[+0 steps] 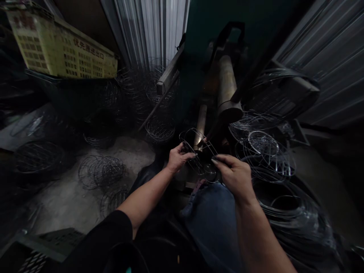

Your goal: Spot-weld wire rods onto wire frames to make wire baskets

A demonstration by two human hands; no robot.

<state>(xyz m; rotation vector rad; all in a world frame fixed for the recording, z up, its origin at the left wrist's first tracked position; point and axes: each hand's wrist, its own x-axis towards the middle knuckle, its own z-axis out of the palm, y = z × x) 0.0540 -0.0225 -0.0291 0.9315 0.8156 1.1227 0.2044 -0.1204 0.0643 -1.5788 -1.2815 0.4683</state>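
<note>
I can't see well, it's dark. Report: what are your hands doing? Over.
Left hand and right hand both grip one wire frame. Frame sits against machine roller. Wire baskets on floor, apart.

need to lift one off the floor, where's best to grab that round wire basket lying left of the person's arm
Probably the outer rim of the wire basket, from above: it lies on the concrete floor apart from its neighbours, and the thin open wires let fingers hook through. Finer detail is too dim to tell.

wire frame (199, 151): thin bare metal, faint sheen | roller (226, 85): dull worn metal, possibly rusty | floor (68, 201): rough matt concrete | wall (148, 30): ribbed glossy sheet metal | jeans (213, 220): matt denim cloth
</note>
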